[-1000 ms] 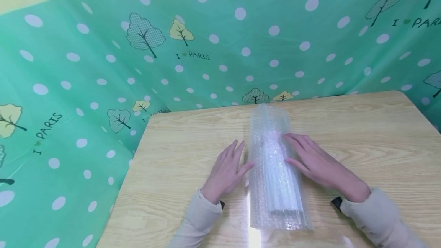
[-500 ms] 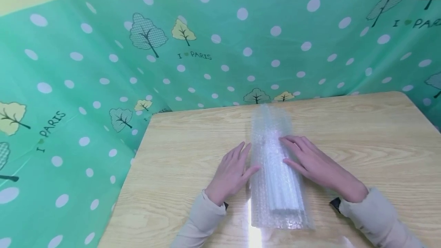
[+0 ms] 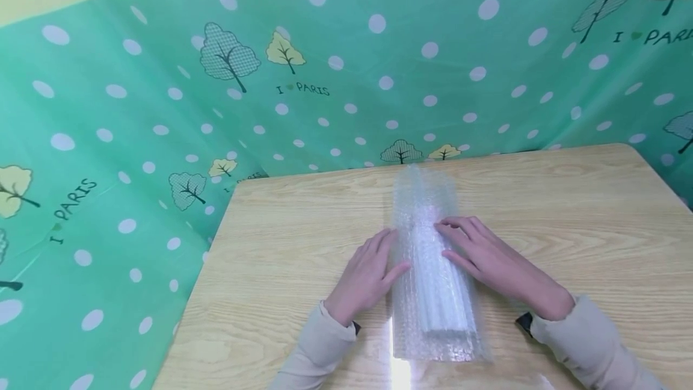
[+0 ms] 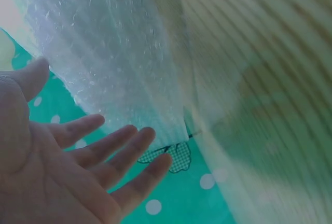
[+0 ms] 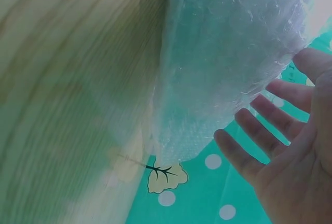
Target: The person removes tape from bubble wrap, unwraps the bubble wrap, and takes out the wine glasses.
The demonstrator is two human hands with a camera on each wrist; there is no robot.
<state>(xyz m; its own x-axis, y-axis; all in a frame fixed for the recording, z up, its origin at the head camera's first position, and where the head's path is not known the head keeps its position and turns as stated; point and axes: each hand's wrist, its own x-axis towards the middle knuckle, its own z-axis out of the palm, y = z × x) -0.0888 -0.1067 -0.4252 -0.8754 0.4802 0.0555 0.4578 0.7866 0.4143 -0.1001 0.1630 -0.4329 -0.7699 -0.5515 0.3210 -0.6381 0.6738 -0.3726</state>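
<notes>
A long bundle of clear bubble wrap [image 3: 433,281] lies lengthwise on the wooden table, with something pale and long inside that the wrap blurs. My left hand [image 3: 364,274] is at its left edge, thumb over the wrap and fingers extended. On the other side my right hand [image 3: 489,257] has its fingertips at the wrap's upper right. In the left wrist view the left hand [image 4: 78,167] shows spread, loosely straight fingers beside the bubble wrap [image 4: 109,53]. The right wrist view has the right hand [image 5: 282,141] likewise spread alongside the bubble wrap [image 5: 223,63].
The light wood-grain table [image 3: 281,245] extends to both sides of the bundle. Behind it and to the left hangs a green cloth [image 3: 346,65] with white dots and printed trees. A bright light reflection lies on the tabletop near the bundle's lower left.
My left hand has moved right, up to the bubble wrap's edge. The right hand's fingertips have slid slightly left and nearer over the wrap. The bundle stays in place.
</notes>
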